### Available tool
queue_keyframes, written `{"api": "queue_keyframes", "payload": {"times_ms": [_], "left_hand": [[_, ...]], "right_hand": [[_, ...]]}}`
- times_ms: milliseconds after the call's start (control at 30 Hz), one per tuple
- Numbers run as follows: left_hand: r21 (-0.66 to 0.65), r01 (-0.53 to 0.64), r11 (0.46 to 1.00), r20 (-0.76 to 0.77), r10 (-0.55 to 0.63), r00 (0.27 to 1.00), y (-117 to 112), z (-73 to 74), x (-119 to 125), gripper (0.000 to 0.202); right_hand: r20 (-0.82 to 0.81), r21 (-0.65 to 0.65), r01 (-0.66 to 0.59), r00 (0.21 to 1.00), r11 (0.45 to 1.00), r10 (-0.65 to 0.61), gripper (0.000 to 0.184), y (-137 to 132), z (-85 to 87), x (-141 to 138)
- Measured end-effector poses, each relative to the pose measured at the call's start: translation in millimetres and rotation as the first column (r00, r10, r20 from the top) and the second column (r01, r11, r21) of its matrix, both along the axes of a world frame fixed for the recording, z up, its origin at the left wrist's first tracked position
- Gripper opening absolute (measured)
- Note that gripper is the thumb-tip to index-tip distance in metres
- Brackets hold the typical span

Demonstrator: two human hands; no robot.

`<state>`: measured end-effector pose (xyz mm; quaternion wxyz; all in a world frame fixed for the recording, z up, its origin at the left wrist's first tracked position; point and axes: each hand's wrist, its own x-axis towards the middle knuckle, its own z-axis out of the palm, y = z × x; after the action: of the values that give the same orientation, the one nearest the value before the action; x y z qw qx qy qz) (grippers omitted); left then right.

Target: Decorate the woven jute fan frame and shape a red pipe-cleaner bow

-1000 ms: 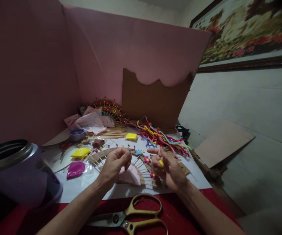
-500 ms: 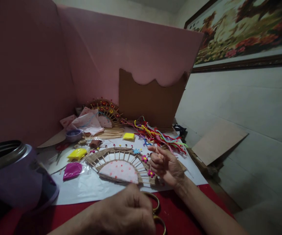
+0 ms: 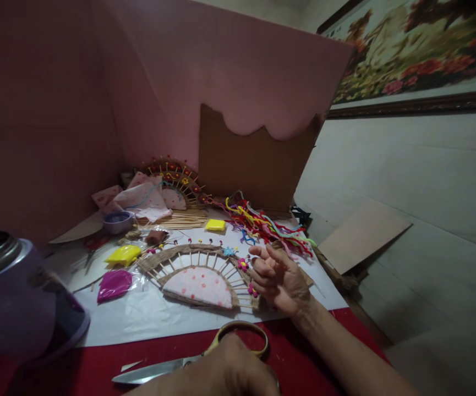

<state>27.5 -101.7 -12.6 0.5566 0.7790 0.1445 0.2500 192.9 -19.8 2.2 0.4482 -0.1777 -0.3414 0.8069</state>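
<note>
My left hand is closed low at the front edge of view, over the gold-handled scissors. One handle ring shows above my knuckles, and the blades point left over the red cloth. The hand hides the other ring. My right hand is raised at the right end of a fan-shaped piece made of sticks, brown cord and pink dotted cloth. Its fingers are curled; whatever they may hold is too small to make out. Pink flowers and a blue flower decorate the fan's rim near that hand.
Yellow packet, magenta packet and a tape roll lie left. A purple container stands at front left. Colourful fuzzy stems, a second fan and a cardboard sheet are behind.
The scissors' blades have come into view, pointing left, as my left hand moved lower. My right hand stays in nearly the same place. The view has shifted slightly.
</note>
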Motion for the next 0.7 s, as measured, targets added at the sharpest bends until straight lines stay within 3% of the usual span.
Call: {"api": "queue_keyframes", "payload": {"times_ms": [33, 67, 133, 200, 267, 433, 567, 700], "left_hand": [[0.033, -0.173, 0.984, 0.029, 0.172, 0.985, 1.5, 12.1, -0.9, 0.039], [0.065, -0.366, 0.928, 0.059, 0.362, 0.93, 3.5, 20.9, -2.3, 0.031], [0.188, -0.601, 0.777, 0.151, 0.582, 0.799, 8.6, 28.3, -5.9, 0.019], [0.273, -0.716, 0.643, 0.255, 0.669, 0.698, 14.1, 26.4, -9.1, 0.007], [0.338, -0.754, 0.563, 0.333, 0.678, 0.656, 19.0, 22.4, -10.7, 0.009], [0.509, -0.705, 0.494, 0.398, 0.592, 0.701, 26.5, 18.7, -8.1, 0.017], [0.535, -0.732, 0.422, 0.476, 0.566, 0.674, 28.9, 13.8, -5.8, 0.011], [0.406, -0.751, 0.52, 0.401, 0.637, 0.658, 27.6, 11.9, -7.8, 0.012]], "right_hand": [[0.01, 0.013, -0.006, 1.0, 1.0, 0.006, 0.028, -1.1, 0.1, -0.3], [0.02, 0.029, -0.016, 1.0, 0.999, 0.015, 0.029, -2.5, 0.4, -0.8], [0.031, 0.062, -0.046, 0.999, 0.997, 0.044, 0.031, -5.5, 1.0, -1.8], [0.033, 0.082, -0.093, 0.995, 0.992, 0.09, 0.033, -8.9, 1.5, -3.1], [0.036, 0.084, -0.138, 0.99, 0.987, 0.135, 0.034, -12.2, 1.2, -4.5], [0.083, 0.03, -0.205, 0.976, 0.978, 0.202, 0.04, -18.1, -3.2, -7.5], [0.114, 0.039, -0.292, 0.951, 0.956, 0.286, 0.049, -20.9, -4.9, -9.7], [0.091, 0.097, -0.307, 0.95, 0.947, 0.298, 0.049, -23.2, -0.9, -11.8]]}}
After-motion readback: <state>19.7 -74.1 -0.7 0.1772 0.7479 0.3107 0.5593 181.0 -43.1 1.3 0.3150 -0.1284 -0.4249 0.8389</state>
